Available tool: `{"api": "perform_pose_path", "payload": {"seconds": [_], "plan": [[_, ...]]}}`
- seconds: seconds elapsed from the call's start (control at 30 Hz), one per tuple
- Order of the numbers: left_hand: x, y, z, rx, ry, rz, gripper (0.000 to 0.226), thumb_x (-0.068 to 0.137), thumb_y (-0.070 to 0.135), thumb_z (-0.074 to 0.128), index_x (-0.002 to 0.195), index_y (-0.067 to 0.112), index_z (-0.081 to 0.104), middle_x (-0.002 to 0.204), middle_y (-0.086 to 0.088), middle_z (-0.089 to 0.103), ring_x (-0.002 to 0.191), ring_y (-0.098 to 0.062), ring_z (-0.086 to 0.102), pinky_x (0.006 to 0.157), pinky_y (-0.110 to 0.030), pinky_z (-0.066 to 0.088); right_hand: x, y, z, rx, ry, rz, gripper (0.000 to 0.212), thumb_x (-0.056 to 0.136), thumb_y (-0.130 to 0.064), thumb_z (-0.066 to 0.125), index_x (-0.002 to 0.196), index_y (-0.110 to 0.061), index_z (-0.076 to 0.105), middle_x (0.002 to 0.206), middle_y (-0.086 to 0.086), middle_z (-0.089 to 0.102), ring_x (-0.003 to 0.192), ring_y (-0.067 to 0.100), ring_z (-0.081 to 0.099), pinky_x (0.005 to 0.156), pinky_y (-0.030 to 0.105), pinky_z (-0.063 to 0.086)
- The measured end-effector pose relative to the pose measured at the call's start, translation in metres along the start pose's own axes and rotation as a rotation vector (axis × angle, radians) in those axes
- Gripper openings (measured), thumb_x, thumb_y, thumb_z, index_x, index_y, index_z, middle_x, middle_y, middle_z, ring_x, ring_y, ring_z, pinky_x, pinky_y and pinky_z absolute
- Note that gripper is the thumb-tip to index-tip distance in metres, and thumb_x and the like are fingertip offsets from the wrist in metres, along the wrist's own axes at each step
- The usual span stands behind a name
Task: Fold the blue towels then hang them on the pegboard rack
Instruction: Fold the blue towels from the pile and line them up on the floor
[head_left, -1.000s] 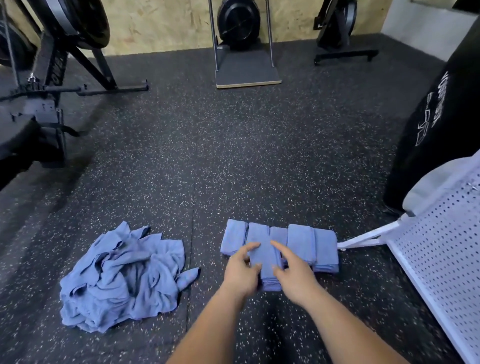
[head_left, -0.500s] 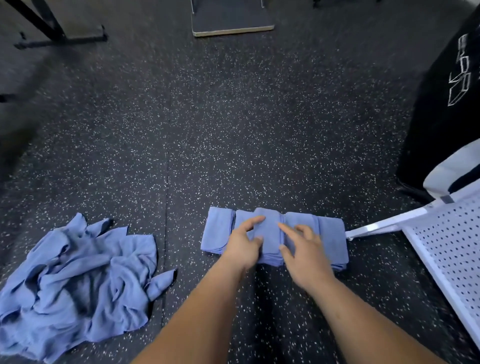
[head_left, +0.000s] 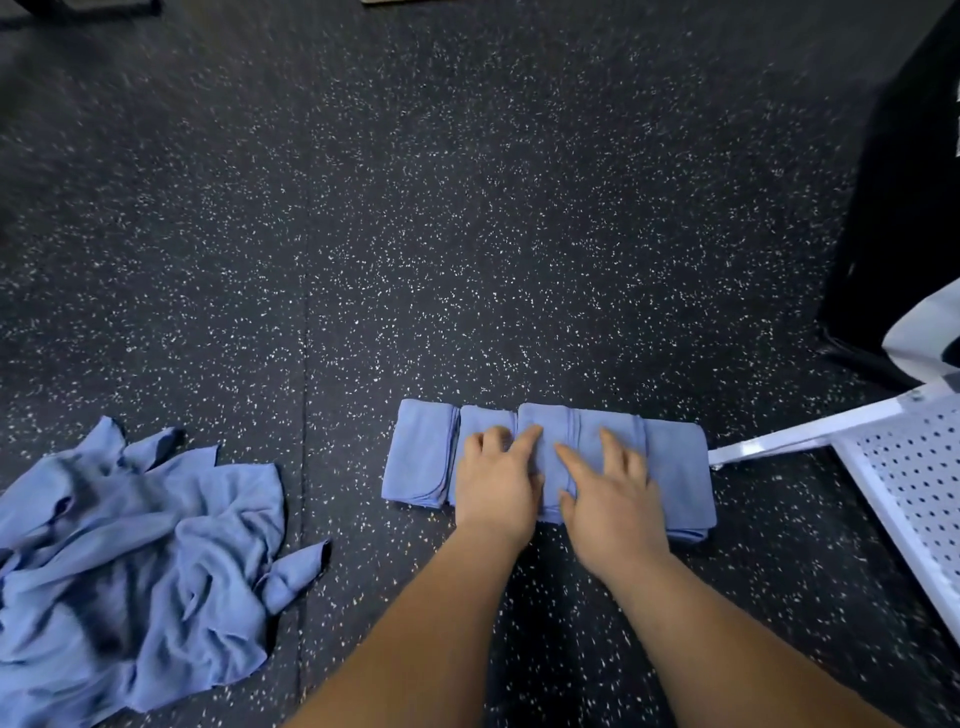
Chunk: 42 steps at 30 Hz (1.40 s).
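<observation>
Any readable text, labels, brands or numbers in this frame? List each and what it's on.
Nothing legible.
White print on the black object at the right edge: cut off by the frame, unreadable.
Folded towels, crumpled towels, pegboard rack: no labels or markings visible.

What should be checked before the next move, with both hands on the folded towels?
1. Folded towels lie in a row on the floor: ok.
2. Left hand and right hand rest on the row: ok.
3. Either hand grips a towel: cannot tell.
4. Crumpled pile folded: not ok.
5. Pegboard rack beside the row's right end: ok.
</observation>
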<state>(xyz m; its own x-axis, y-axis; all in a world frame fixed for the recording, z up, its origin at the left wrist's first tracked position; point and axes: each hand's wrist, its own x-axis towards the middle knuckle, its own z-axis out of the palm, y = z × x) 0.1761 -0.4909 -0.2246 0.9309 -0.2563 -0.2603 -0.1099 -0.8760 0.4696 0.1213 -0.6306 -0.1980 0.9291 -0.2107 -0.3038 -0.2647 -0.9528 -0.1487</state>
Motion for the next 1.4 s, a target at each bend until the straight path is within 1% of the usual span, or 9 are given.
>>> {"api": "perform_pose_path", "payload": {"seconds": [0.1,0.27,0.43,0.63,0.87,1.03,1.1,1.23,1.4], "plan": [[0.005,-0.003,-0.001,0.066,-0.065,-0.013,0.058,0.104,0.041,0.053,0.16,0.042,0.034,0.146,-0.003,0.045,0.133,-0.029,0.035,0.113,-0.042,0.036,0.005,-0.002,-0.004,-0.028,-0.074,0.005,0.06,0.106,-0.048,0.047,0.161,-0.05,0.024,0.173,0.004,0.005,0.154,0.031,0.015,0.118,0.045,0.034],[0.001,-0.004,-0.012,0.043,-0.17,-0.005,0.07,0.104,0.046,0.055,0.165,0.042,0.022,0.149,-0.006,0.045,0.135,-0.03,0.038,0.115,-0.044,0.038,0.006,0.001,-0.02,0.0,-0.139,-0.008,0.059,0.107,-0.045,0.046,0.161,-0.052,0.023,0.174,0.003,0.006,0.155,0.031,0.014,0.119,0.045,0.034],[-0.024,-0.006,-0.04,-0.032,-0.174,0.0,0.073,0.102,0.049,0.058,0.166,0.039,0.023,0.155,-0.006,0.042,0.141,-0.03,0.038,0.118,-0.044,0.038,-0.013,0.003,-0.036,0.0,-0.118,-0.032,0.063,0.105,-0.044,0.052,0.161,-0.052,0.025,0.173,0.002,0.01,0.155,0.028,0.016,0.117,0.044,0.04],[-0.077,-0.017,-0.09,-0.01,-0.126,-0.088,0.075,0.102,0.049,0.058,0.167,0.032,0.023,0.16,-0.007,0.038,0.146,-0.032,0.035,0.116,-0.048,0.04,-0.042,-0.027,-0.064,-0.042,-0.145,-0.063,0.064,0.105,-0.045,0.049,0.164,-0.042,0.025,0.169,0.002,0.018,0.152,0.029,0.019,0.114,0.043,0.04],[-0.168,-0.073,-0.15,0.142,-0.061,-0.215,0.07,0.103,0.046,0.06,0.163,0.027,0.029,0.156,-0.013,0.04,0.143,-0.037,0.037,0.117,-0.05,0.04,-0.08,-0.107,-0.083,-0.043,-0.205,-0.222,0.068,0.104,-0.05,0.05,0.165,-0.037,0.024,0.166,0.006,0.026,0.149,0.032,0.024,0.115,0.046,0.042],[-0.245,-0.138,-0.187,0.196,0.001,-0.351,0.061,0.1,0.048,0.057,0.156,0.028,0.04,0.144,-0.01,0.049,0.137,-0.037,0.043,0.11,-0.048,0.044,-0.111,-0.185,-0.088,-0.029,-0.24,-0.385,0.069,0.103,-0.052,0.055,0.164,-0.036,0.027,0.166,0.008,0.029,0.152,0.034,0.026,0.118,0.045,0.038],[-0.277,-0.161,-0.204,0.181,0.023,-0.407,0.062,0.101,0.048,0.057,0.157,0.029,0.039,0.145,-0.009,0.047,0.136,-0.036,0.043,0.109,-0.047,0.045,-0.123,-0.215,-0.085,-0.047,-0.247,-0.439,0.072,0.101,-0.052,0.057,0.165,-0.037,0.026,0.165,0.01,0.03,0.151,0.035,0.028,0.12,0.047,0.037],[-0.33,-0.202,-0.23,0.129,0.1,-0.515,0.065,0.103,0.045,0.058,0.161,0.029,0.033,0.15,-0.007,0.044,0.137,-0.033,0.041,0.111,-0.045,0.043,-0.149,-0.27,-0.08,-0.091,-0.284,-0.529,0.07,0.102,-0.044,0.056,0.165,-0.037,0.025,0.161,0.009,0.031,0.144,0.035,0.034,0.114,0.047,0.042],[-0.354,-0.247,-0.242,0.078,0.171,-0.6,0.067,0.103,0.044,0.059,0.163,0.028,0.032,0.152,-0.006,0.044,0.139,-0.03,0.041,0.112,-0.043,0.044,-0.165,-0.332,-0.061,-0.128,-0.299,-0.652,0.071,0.102,-0.036,0.055,0.165,-0.036,0.023,0.161,0.006,0.029,0.144,0.033,0.032,0.114,0.047,0.043]]}}
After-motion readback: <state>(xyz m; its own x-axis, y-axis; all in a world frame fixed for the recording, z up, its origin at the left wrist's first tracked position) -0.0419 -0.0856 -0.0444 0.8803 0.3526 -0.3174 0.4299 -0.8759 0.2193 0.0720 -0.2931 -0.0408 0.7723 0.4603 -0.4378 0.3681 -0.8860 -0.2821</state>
